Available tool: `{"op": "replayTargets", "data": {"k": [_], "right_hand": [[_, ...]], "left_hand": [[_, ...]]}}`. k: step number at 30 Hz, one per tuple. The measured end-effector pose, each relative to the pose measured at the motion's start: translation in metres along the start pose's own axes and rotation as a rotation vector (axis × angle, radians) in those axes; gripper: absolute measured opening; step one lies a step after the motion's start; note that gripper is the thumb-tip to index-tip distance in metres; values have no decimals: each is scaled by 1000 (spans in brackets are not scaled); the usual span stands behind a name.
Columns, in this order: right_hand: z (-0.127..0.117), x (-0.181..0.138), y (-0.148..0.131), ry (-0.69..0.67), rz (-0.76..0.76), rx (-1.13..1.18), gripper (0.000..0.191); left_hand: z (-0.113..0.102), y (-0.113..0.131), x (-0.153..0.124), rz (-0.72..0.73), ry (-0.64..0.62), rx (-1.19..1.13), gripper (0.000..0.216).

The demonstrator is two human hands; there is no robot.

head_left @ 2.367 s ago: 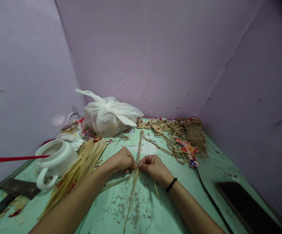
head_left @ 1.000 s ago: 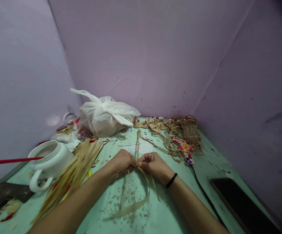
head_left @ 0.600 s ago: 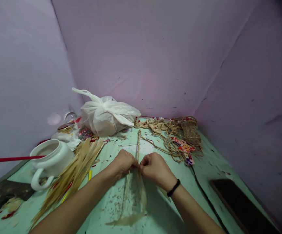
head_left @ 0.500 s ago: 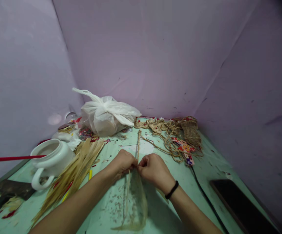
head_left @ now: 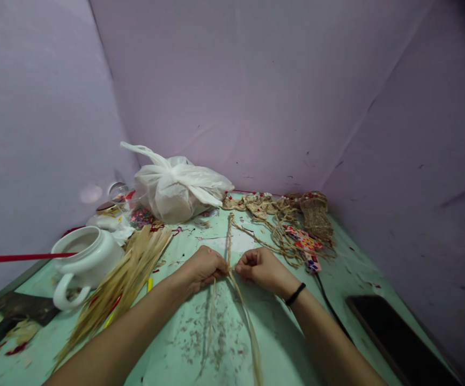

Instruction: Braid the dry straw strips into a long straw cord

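Note:
A thin braid of tan plant fibre point(head_left: 229, 236) runs straight away from me over the middle of the table. At its near end my left hand point(head_left: 206, 269) pinches it between closed fingers. Loose fibre strands point(head_left: 250, 329) hang from that spot toward me, one to the right and a thinner one under the left hand. Just right of the braid, my right hand point(head_left: 260, 268) is closed in a pinch, thumb against forefinger. A short strand seems to run from the braid to its fingertips. A black band point(head_left: 295, 294) circles the right wrist.
On the left are a white teapot point(head_left: 89, 257) with a red stick, a bundle of dry fibre strips point(head_left: 115, 295) and a dark-bladed tool point(head_left: 27, 309). Behind stand a tied white plastic bag point(head_left: 179, 187) and braided cords point(head_left: 276, 230). A phone point(head_left: 397, 335) lies right.
My right hand has moved a little to the right, away from the left hand. The loose strand below has swung right and drawn narrower. My left hand stays at the braid.

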State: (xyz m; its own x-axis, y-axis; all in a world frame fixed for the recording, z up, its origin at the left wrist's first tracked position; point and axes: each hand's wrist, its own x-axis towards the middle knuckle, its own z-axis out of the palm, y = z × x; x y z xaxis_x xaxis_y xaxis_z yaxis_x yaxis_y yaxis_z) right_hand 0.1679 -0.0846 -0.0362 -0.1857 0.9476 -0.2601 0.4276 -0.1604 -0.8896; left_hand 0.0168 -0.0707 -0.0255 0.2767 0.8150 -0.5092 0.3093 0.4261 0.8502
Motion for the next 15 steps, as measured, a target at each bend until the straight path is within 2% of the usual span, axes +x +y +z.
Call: {"op": "replayTargets", "data": {"k": [5,9,12,15], "right_hand": [[-2,1,2,-22,-20,-33,9],[6,-7,-11,-24,-14,-111,15],[18,-18,-27,72,-5,-320,15],[28,-29,-40,190,-88,-519,16]], "left_hand": [[1,0,0,14,-20,13,15],[4,5,-5,39,33,35,16],[2,9,-8,-9,65,38,14],[-2,11,-9,-87,51,35,10]]}}
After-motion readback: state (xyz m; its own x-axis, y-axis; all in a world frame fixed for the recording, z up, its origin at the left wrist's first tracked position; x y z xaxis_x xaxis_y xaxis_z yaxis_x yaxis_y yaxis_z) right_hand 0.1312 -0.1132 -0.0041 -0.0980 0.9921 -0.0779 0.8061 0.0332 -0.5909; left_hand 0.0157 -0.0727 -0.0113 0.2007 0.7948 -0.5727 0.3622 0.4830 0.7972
